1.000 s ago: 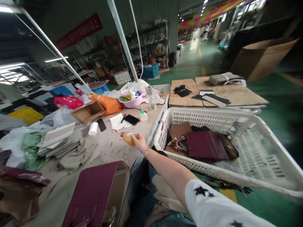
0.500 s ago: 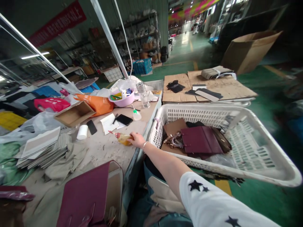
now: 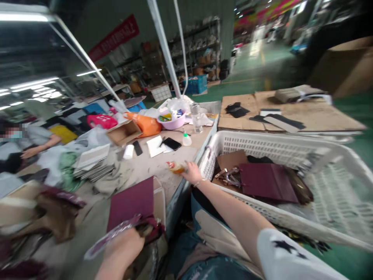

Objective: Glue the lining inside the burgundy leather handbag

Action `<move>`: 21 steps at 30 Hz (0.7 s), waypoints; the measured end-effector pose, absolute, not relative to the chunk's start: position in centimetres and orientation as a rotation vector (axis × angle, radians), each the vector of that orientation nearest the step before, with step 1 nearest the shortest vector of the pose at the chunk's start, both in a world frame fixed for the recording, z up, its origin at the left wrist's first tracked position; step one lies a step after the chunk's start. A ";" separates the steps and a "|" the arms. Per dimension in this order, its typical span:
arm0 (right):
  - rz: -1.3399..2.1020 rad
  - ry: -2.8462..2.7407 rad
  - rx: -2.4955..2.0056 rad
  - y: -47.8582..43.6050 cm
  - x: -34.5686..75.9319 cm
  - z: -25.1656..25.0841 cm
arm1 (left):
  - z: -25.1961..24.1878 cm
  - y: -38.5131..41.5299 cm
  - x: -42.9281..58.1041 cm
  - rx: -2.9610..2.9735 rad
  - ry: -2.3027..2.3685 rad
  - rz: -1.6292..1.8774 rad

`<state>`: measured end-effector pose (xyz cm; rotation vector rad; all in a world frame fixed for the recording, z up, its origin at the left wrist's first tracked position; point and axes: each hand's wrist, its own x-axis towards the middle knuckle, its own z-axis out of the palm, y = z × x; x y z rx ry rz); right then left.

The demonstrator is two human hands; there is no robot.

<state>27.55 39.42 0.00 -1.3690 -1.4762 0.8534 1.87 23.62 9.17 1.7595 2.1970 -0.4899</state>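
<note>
Big wkshop, dim overall. Dk green wall (image 3: 208, 7) top ctr; red banner (image 3: 115, 38) w/ white lettering, upper L. Loaded shelving rack (image 3: 208, 48) nr wall, blue crate (image 3: 197, 84) on floor in front. Green floor (image 3: 250, 72) w/ yellow line (image 3: 263, 58) runs back, upper R, shiny w/ reflected light. Tube lights (image 3: 23, 17) upper L. Pink/yellow streamers (image 3: 264, 16) upper R, blurred. Metal pole (image 3: 164, 46) top ctr, nr desk's (image 3: 151, 167) far end.
</note>
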 end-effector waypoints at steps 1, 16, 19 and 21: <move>0.909 -1.435 -1.347 37.9 27.7 0.3 | 9.0 23.3 1.7 1.701 2.236 -0.499; 2.453 -0.842 -0.708 21.3 13.9 -0.3 | 7.8 20.7 2.6 1.694 2.241 -0.054; 2.411 -0.680 -0.774 22.1 11.1 -0.8 | 7.3 19.7 2.6 1.636 2.261 0.095; 2.341 -0.647 -0.780 22.0 10.1 -1.2 | 7.1 18.8 2.7 1.617 2.300 0.121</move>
